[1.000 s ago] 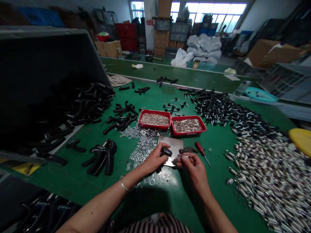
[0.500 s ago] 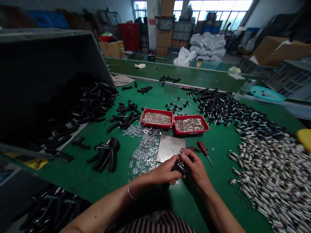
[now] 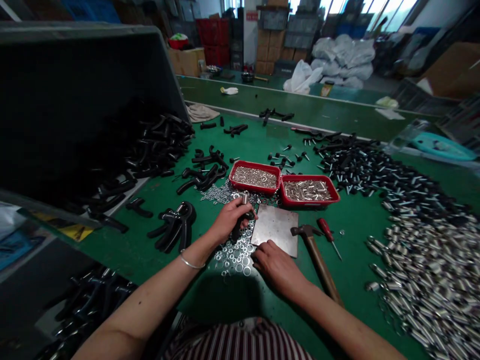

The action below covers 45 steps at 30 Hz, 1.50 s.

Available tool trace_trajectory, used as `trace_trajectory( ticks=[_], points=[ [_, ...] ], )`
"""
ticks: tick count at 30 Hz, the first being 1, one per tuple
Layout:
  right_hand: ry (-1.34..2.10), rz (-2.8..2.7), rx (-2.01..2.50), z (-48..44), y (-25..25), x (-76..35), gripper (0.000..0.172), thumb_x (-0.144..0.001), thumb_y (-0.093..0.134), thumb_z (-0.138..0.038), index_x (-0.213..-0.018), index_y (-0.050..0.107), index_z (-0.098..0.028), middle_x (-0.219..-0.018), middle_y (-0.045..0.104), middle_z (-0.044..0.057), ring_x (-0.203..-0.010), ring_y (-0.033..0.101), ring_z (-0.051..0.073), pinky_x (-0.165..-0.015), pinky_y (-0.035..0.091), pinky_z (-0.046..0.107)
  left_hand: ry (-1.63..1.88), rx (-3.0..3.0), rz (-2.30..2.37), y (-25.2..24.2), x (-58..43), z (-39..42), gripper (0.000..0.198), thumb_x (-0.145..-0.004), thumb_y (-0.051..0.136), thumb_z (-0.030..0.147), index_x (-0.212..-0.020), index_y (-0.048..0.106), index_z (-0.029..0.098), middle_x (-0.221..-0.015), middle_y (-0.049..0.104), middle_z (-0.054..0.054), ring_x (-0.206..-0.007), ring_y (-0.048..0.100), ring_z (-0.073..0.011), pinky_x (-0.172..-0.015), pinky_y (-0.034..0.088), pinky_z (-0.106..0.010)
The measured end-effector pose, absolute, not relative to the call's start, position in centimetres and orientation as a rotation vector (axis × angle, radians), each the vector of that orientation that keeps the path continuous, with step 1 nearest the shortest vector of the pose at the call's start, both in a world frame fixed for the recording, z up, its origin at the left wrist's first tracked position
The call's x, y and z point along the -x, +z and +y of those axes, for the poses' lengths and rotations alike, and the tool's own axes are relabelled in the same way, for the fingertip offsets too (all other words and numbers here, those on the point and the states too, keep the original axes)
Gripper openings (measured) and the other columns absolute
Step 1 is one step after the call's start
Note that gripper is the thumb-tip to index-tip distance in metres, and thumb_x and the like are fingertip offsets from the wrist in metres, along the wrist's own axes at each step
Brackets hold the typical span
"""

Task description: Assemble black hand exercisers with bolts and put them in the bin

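My left hand (image 3: pixel 229 220) is closed round a black handle piece (image 3: pixel 240 225) with a short metal pin at its top, held upright over a scatter of silver washers (image 3: pixel 235 252). My right hand (image 3: pixel 275 267) lies low on the green table, fingertips pinched at the washers by the near corner of a grey metal plate (image 3: pixel 276 227). Whether it holds a washer is hidden. A wood-handled hammer (image 3: pixel 317 252) lies just right of that hand, with a red-handled screwdriver (image 3: pixel 328 235) beyond it.
Two red trays (image 3: pixel 255 179) (image 3: pixel 309 192) of small metal parts sit behind the plate. Black handle pieces (image 3: pixel 150 150) are heaped at left, an assembled hand gripper (image 3: pixel 176 230) lies nearer. Black-and-silver pins (image 3: pixel 367 170) and metal sleeves (image 3: pixel 423 270) cover the right side.
My hands have parted: the left carried the black piece left over the washers, the right dropped to the washers near the plate. The hammer shows now. The camera has tilted down and left.
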State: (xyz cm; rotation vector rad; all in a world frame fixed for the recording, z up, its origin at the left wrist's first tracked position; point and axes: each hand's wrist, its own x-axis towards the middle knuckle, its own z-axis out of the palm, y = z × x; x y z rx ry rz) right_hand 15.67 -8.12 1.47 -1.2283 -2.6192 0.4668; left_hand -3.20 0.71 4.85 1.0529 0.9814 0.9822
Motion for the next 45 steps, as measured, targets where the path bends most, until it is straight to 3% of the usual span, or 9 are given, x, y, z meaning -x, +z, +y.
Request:
trace_trajectory(
  ticks=[5, 10, 13, 16, 21, 27, 31, 38, 45],
  points=[
    [0.153, -2.714, 1.32, -7.8, 0.0, -13.7, 0.007, -0.094, 0.057, -0.019, -0.097, 0.063, -0.02, -0.09, 0.062, 0.007, -0.087, 0.053, 0.023, -0.071, 0.043, 0.034, 1.005, -1.086, 1.058, 3.2, 1.7, 0.0, 0.033, -0.085, 0.062, 0.049, -0.085, 0.053, 0.017, -0.074, 0.069, -0.003, -0.043, 0.042, -0.0046, -0.043, 0.028, -0.018],
    [0.124, -2.752, 1.345, -6.9, 0.3, -12.8, 0.007, -0.09, 0.059, -0.013, -0.087, 0.063, -0.019, -0.087, 0.063, 0.009, -0.085, 0.054, 0.025, -0.068, 0.044, 0.035, 1.054, -1.101, 1.09, 2.7, 1.4, 0.6, 0.036, -0.087, 0.059, 0.052, -0.087, 0.054, 0.017, -0.077, 0.069, -0.004, -0.049, 0.048, -0.0078, -0.048, 0.035, -0.02],
    [0.402, -2.554, 1.262, -6.6, 1.1, -14.0, 0.01, -0.092, 0.055, -0.014, -0.087, 0.062, -0.019, -0.095, 0.064, 0.01, -0.093, 0.056, 0.024, -0.077, 0.047, 0.035, 1.08, -1.216, 1.107, 2.9, 1.9, 0.4, 0.034, -0.089, 0.056, 0.051, -0.093, 0.059, 0.018, -0.09, 0.07, -0.006, -0.077, 0.062, -0.0159, -0.067, 0.047, -0.025],
    [0.812, -1.92, 1.312, -6.0, 2.2, -16.3, 0.009, -0.094, 0.053, -0.024, -0.09, 0.06, -0.021, -0.098, 0.065, 0.007, -0.094, 0.059, 0.022, -0.084, 0.049, 0.036, 1.109, -1.4, 1.145, 3.2, 1.7, -0.2, 0.031, -0.093, 0.051, 0.047, -0.098, 0.063, 0.019, -0.103, 0.068, -0.006, -0.101, 0.06, -0.0194, -0.089, 0.045, -0.03],
    [1.551, -0.829, 1.177, -5.0, 3.6, -18.3, 0.033, -0.083, 0.07, -0.041, -0.106, 0.062, -0.02, -0.086, 0.069, 0.002, -0.072, 0.067, 0.016, -0.073, 0.055, 0.033, 1.102, -1.565, 1.164, 3.7, -1.1, -1.2, 0.025, -0.096, 0.048, 0.043, -0.101, 0.059, 0.021, -0.1, 0.062, -0.005, -0.096, 0.056, -0.0189, -0.091, 0.042, -0.03],
    [1.835, -0.554, 0.94, -5.0, 3.4, -17.8, 0.028, -0.078, 0.077, -0.035, -0.095, 0.069, -0.014, -0.085, 0.07, 0.004, -0.072, 0.067, 0.011, -0.072, 0.056, 0.023, 1.105, -1.724, 1.155, 3.5, -3.6, -1.4, 0.018, -0.099, 0.042, 0.035, -0.098, 0.052, 0.021, -0.097, 0.054, -0.005, -0.096, 0.053, -0.0196, -0.09, 0.04, -0.032],
    [1.678, -0.707, 1.061, -5.4, 3.1, -18.0, 0.029, -0.077, 0.077, -0.036, -0.097, 0.066, -0.018, -0.082, 0.069, 0.001, -0.07, 0.067, 0.014, -0.071, 0.056, 0.028, 1.076, -1.682, 1.205, 3.4, -3.8, -1.5, 0.017, -0.098, 0.042, 0.036, -0.096, 0.05, 0.021, -0.098, 0.055, -0.006, -0.096, 0.053, -0.02, -0.089, 0.04, -0.032],
    [0.613, -1.608, 1.236, -5.5, 2.7, -19.0, 0.014, -0.087, 0.066, -0.029, -0.1, 0.069, -0.026, -0.098, 0.069, 0.007, -0.096, 0.063, 0.025, -0.09, 0.05, 0.041, 1.01, -1.587, 1.148, 4.5, -3.9, -1.8, 0.022, -0.098, 0.043, 0.04, -0.1, 0.053, 0.021, -0.097, 0.06, -0.005, -0.092, 0.057, -0.0201, -0.087, 0.042, -0.033],
    [0.377, -1.896, 1.367, -5.5, 3.2, -19.5, 0.029, -0.098, 0.049, -0.032, -0.121, 0.065, -0.022, -0.096, 0.068, 0.01, -0.091, 0.063, 0.024, -0.084, 0.05, 0.038, 0.944, -1.541, 1.116, 3.9, -4.2, -0.5, 0.025, -0.093, 0.051, 0.044, -0.095, 0.057, 0.02, -0.091, 0.063, -0.003, -0.089, 0.059, -0.0194, -0.086, 0.045, -0.032]
  ],
)
